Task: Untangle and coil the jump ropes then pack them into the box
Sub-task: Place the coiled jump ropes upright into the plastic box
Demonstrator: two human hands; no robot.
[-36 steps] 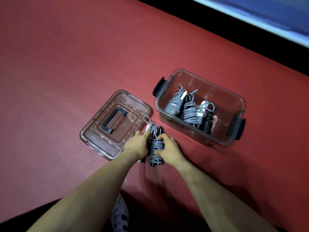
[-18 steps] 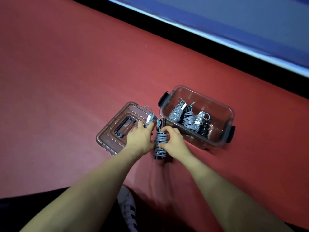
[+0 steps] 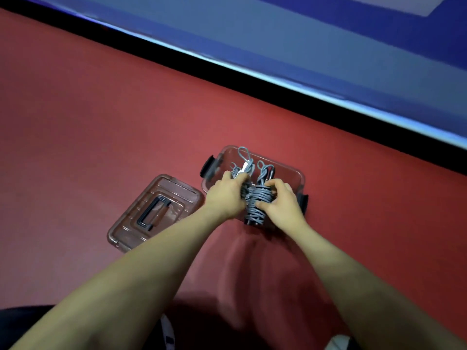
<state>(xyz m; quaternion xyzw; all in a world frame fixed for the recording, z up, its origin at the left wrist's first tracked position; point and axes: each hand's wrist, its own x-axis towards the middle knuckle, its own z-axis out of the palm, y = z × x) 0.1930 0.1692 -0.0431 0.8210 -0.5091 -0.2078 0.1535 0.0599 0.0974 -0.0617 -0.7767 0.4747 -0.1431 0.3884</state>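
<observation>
Head view: a coiled jump rope (image 3: pixel 257 203) is gripped by the right hand (image 3: pixel 280 203), another bundle (image 3: pixel 245 168) by the left hand (image 3: pixel 225 195), over the open box (image 3: pixel 290 170); the lid (image 3: pixel 155 210) lies left.

We see two grey coiled jump ropes (image 3: pixel 255 202) held upright over the clear box (image 3: pixel 299 176), its lid (image 3: pixel 174 192) flat on the floor beside.

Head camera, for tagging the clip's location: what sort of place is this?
Probably a sports hall or gym floor, though that is a guess. A wide red floor meets a black and pale line bordering a blue area, and coiled jump ropes go into a clear box.
</observation>
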